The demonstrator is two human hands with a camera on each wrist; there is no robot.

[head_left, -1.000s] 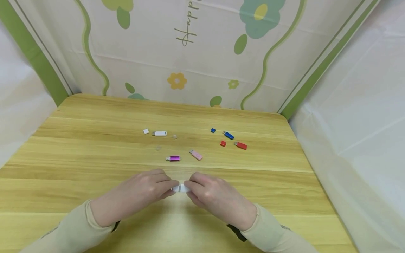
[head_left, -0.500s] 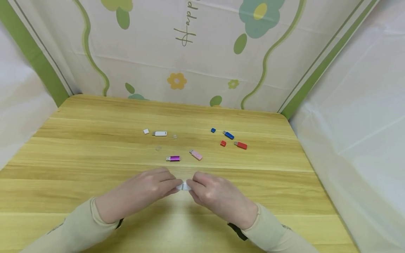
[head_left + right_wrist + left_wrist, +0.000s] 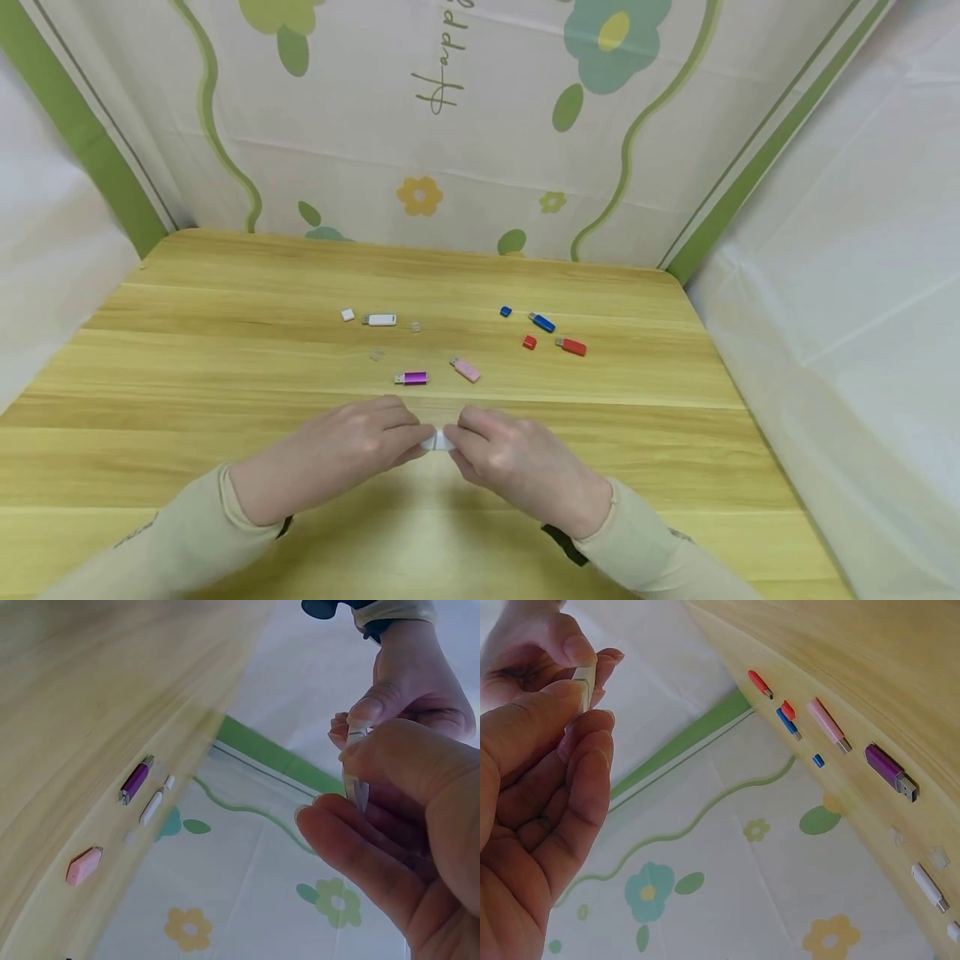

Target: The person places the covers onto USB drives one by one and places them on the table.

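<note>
Both hands are together at the middle of the table (image 3: 187, 367), and between them is a small white USB stick (image 3: 444, 441), held up off the wood on the near side of everything else! The left hand (image 3: 347, 446) pinches one end between thumb and fingers; the right hand (image 3: 512, 457) is clamped on the other, and a thin seam crosses the white between the thumbs. The fingers hide most of it.

Beyond the knuckles lies a purple USB stick (image 3: 416, 378), metal plug bare and pointing to the left edge, with a pink USB stick (image 3: 466, 369) slanting just beside it. Two clear caps, one (image 3: 377, 354) nearer, one (image 3: 416, 327) farther, are near those two.

Up toward the far edge, a second white USB stick (image 3: 382, 320) lies uncapped, its white cap (image 3: 347, 315) on the far-left-corner side, the two apart. Over on the far-right-corner side: a blue USB stick (image 3: 542, 322) with its blue cap (image 3: 506, 312) apart, then a red USB stick (image 3: 572, 347) and red cap (image 3: 529, 342), the red stick closest to the right edge. A flowered cloth (image 3: 337, 108) hangs behind the far edge.
</note>
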